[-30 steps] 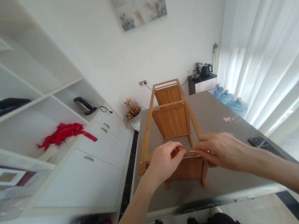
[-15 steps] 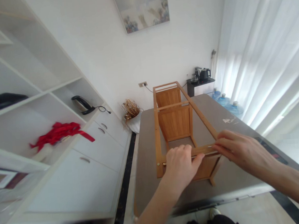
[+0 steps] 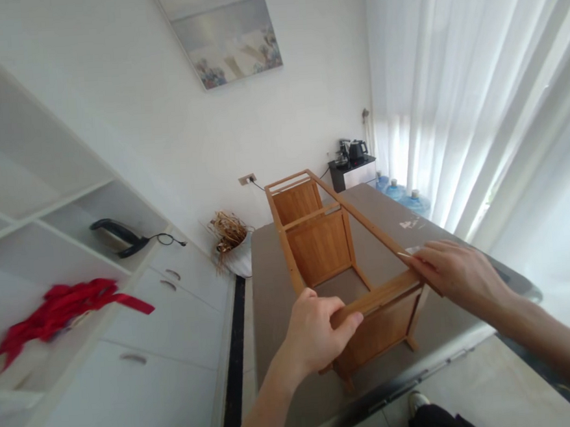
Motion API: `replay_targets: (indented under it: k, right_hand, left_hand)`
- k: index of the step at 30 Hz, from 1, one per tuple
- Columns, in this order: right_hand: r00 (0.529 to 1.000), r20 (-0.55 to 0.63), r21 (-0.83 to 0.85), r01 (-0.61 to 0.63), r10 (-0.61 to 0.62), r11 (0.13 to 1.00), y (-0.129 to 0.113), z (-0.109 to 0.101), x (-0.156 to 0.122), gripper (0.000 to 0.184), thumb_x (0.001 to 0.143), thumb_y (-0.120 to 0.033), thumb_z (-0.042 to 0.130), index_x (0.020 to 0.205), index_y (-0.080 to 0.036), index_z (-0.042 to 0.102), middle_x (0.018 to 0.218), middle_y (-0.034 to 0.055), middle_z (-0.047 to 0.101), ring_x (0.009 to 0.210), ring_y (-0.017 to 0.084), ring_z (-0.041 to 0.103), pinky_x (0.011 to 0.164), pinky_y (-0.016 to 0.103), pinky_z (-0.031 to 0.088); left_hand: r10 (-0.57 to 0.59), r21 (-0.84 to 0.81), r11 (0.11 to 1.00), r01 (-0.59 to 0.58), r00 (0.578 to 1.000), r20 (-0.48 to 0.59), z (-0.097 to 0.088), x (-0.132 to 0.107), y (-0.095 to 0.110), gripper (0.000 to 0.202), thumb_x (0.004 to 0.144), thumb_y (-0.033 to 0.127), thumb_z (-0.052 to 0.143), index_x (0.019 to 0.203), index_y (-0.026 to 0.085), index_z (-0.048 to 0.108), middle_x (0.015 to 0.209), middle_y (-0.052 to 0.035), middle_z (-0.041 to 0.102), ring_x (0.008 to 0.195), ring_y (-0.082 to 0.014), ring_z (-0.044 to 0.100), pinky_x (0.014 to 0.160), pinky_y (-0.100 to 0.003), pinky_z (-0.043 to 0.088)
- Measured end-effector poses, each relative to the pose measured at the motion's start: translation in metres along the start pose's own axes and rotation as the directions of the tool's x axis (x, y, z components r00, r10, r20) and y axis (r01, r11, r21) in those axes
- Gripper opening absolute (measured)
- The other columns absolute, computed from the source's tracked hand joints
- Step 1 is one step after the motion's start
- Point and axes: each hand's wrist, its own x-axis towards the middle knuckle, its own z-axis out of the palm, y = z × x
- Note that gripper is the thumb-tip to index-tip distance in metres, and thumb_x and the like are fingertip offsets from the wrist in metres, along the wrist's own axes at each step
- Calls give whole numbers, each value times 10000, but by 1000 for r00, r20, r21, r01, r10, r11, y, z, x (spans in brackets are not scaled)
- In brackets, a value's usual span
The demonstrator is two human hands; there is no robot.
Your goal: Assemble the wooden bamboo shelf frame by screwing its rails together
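Observation:
A wooden shelf frame [image 3: 323, 243] with panelled shelves lies on its side on a grey table [image 3: 273, 318]. My left hand [image 3: 315, 332] is closed around the near left corner of the frame's top rail. My right hand [image 3: 458, 273] grips the near right corner, fingers wrapped over the long rail. The frame sits skewed, with its far end toward the wall.
White shelving with a red ribbon [image 3: 62, 310] and a kettle [image 3: 115, 235] runs along the left. A dried-grass bundle [image 3: 228, 234] stands by the wall. Water bottles [image 3: 401, 192] and a small stand with a black kettle [image 3: 354, 153] sit near the curtains.
Both hands slid outward from the middle of the near rail to its corners, and the frame turned on the table. The camera swung to the right.

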Motion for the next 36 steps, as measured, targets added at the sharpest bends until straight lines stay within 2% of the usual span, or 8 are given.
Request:
replay_targets:
  k: [4, 8, 12, 16, 19, 26, 32, 36]
  right_hand:
    - [980, 72, 147, -196, 187, 970, 20, -8, -1, 410, 910, -500, 412, 766, -214, 669, 703, 37, 644, 626, 164, 571, 570, 278, 413]
    - [867, 69, 282, -491, 493, 824, 34, -20, -8, 402, 842, -553, 479, 899, -223, 702, 757, 33, 701, 644, 204, 621, 570, 305, 453]
    - [841, 77, 317, -530, 535, 787, 35, -7, -12, 398, 846, -536, 468, 908, -212, 690, 757, 33, 706, 686, 213, 636, 606, 313, 459]
    - [836, -29, 335, -509, 549, 793, 36, 18, 1, 393, 866, -498, 436, 910, -192, 679, 790, 48, 710, 740, 215, 638, 651, 313, 451]
    - [863, -45, 382, -450, 503, 807, 45, 23, 15, 403, 863, -498, 443, 910, -180, 685, 771, 43, 704, 736, 199, 630, 648, 291, 448]
    - [918, 188, 454, -397, 350, 798, 81, -10, 39, 380, 851, -475, 463, 997, -203, 685, 673, 4, 666, 579, 142, 571, 530, 253, 415]
    - [984, 168, 295, -100, 51, 950, 85, -23, 45, 282, 851, -376, 473, 919, -243, 711, 747, 4, 699, 648, 148, 610, 618, 269, 442]
    - [985, 156, 249, 39, -80, 968, 85, -26, 49, 264, 869, -316, 456, 866, -230, 706, 720, 5, 687, 636, 140, 605, 596, 255, 432]
  left_hand:
    - [-35, -14, 999, 35, 999, -20, 7, -2, 16, 474, 868, 560, 460, 577, 206, 581, 553, -40, 579, 650, -207, 488, 633, -323, 352]
    - [-73, -5, 997, 73, 995, -63, 14, 4, 18, 512, 868, 597, 423, 573, 206, 572, 547, -51, 562, 683, -234, 504, 618, -332, 345]
    - [-97, 33, 994, 101, 988, -117, 21, 11, 31, 534, 880, 600, 383, 587, 199, 579, 554, -68, 579, 663, -244, 527, 641, -362, 368]
    - [-111, 74, 990, 120, 987, -116, 26, 15, 52, 497, 902, 546, 367, 680, 185, 628, 594, -83, 628, 607, -233, 568, 713, -410, 395]
    - [-130, 98, 985, 139, 988, -89, 30, 18, 61, 475, 914, 511, 351, 724, 180, 635, 617, -96, 645, 633, -256, 605, 720, -423, 401]
    - [-91, 47, 995, 93, 995, -48, 18, 42, 62, 364, 892, 469, 445, 756, 184, 625, 710, -72, 660, 684, -235, 621, 715, -381, 420]
    - [118, -50, 990, -133, 966, -230, -8, 112, 73, 281, 917, 352, 440, 1006, 192, 654, 976, -72, 667, 861, -205, 614, 800, -341, 438]
    - [166, -171, 968, -184, 980, -112, -1, 155, 89, 300, 912, 355, 441, 937, 193, 693, 884, -60, 691, 786, -187, 627, 703, -287, 460]
